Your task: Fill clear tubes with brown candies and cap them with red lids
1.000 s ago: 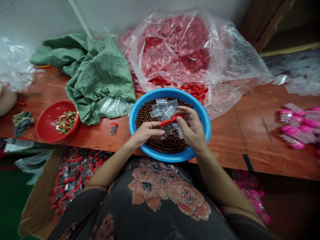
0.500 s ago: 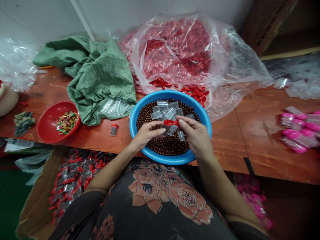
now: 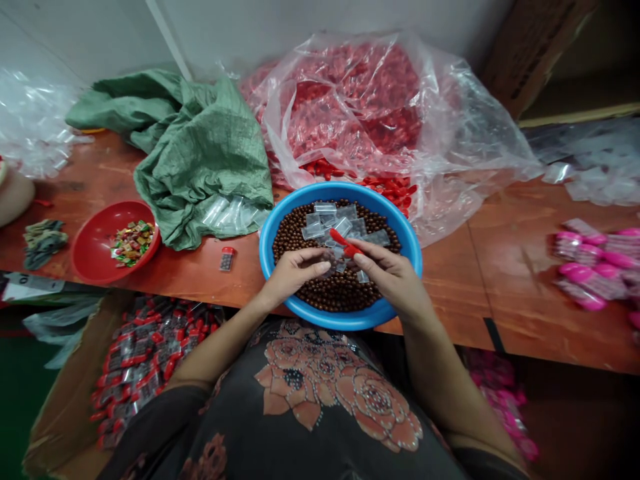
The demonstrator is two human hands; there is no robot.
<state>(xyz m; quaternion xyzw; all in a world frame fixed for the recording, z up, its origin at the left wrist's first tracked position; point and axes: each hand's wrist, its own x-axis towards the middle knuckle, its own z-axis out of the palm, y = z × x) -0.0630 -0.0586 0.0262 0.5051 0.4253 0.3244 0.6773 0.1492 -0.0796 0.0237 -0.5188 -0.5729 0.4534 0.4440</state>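
Over a blue basin (image 3: pixel 345 322), both my hands work close together. The basin holds small brown balls (image 3: pixel 325 299), with several clear plastic boxes (image 3: pixel 327 217) lying on top. My left hand (image 3: pixel 295 273) pinches a small clear box (image 3: pixel 330 257), whose contents I cannot make out. Between the thumb and fingers of my right hand (image 3: pixel 393 270) is a red plastic cap (image 3: pixel 341 239), tilted up and apart from the box. Left of the basin stands a red-capped box filled with balls (image 3: pixel 227 259).
A red bowl (image 3: pixel 87 257) of wrapped candies and a green woven sack (image 3: pixel 200 153) are at the left. Behind the basin lies a clear bag of red caps (image 3: pixel 350 100). Pink-capped containers (image 3: pixel 590 267) lie right. Below left, a carton (image 3: pixel 65 407) holds red-capped boxes.
My right hand has tipped the red cap up and off the clear box, so its side now shows. My left hand stays nearly in place.
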